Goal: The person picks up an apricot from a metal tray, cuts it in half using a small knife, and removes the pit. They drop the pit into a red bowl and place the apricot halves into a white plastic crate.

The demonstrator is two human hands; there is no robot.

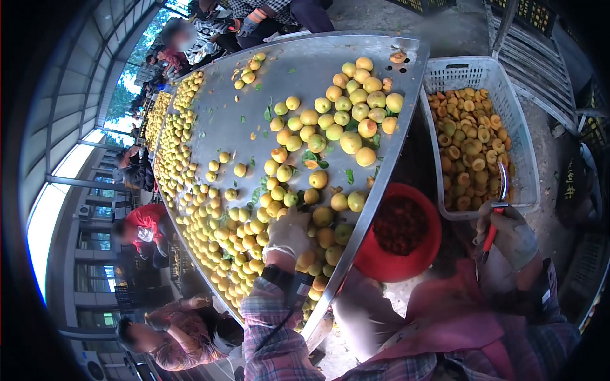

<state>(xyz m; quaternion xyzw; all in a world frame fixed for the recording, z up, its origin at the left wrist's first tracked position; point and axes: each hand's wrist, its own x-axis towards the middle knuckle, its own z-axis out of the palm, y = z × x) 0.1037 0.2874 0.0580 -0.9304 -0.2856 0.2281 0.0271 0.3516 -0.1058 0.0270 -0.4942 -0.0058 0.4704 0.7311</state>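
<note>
My left hand (289, 236), in a pale glove, reaches down among the whole yellow-green apricots (246, 244) on the metal table (219, 130). Its fingertips are hidden between the fruit, so its grip does not show. In my gloved right hand (511, 241) is a red-handled tool that looks like pruning shears (490, 236), its curved metal end pointing up beside the white crate (530, 168). Halved apricots (471, 146) lie inside that crate. Between the table and the crate stands a red basin (429, 244) holding dark reddish-brown pieces, perhaps pits.
A raised metal rim (381, 203) edges the table on my side. Several other people sit along the far side and end, one in a red top (145, 223). A slatted wooden rack (534, 63) and dark crates stand beyond the white crate. Leaves lie among the fruit.
</note>
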